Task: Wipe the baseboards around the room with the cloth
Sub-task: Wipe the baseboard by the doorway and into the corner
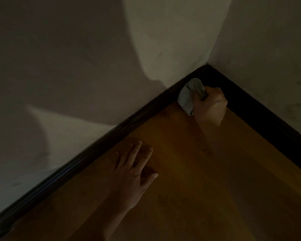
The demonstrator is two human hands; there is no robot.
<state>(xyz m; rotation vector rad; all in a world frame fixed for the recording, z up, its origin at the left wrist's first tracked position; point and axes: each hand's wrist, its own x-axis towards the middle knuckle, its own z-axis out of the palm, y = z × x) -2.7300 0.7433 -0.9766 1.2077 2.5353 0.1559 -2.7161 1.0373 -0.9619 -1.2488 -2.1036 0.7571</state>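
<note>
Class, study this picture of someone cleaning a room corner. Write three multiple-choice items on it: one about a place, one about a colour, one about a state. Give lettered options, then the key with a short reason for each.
1. Where is the crumpled light grey cloth?
A) against the dark wooden baseboard, close to the room corner
B) spread flat in the middle of the floor
C) high up on the wall

2. What colour is the baseboard?
A) white
B) very dark brown, almost black
C) bright red

3. What is the left hand doing?
A) gripping the cloth
B) resting flat on the orange-brown wooden floor, fingers spread
C) curled into a fist in the air

Key
1 A: the right hand holds the cloth on the baseboard just short of the corner.
2 B: the strip looks near black against the pale walls.
3 B: its straight fingers lie on the boards and hold nothing.
</note>
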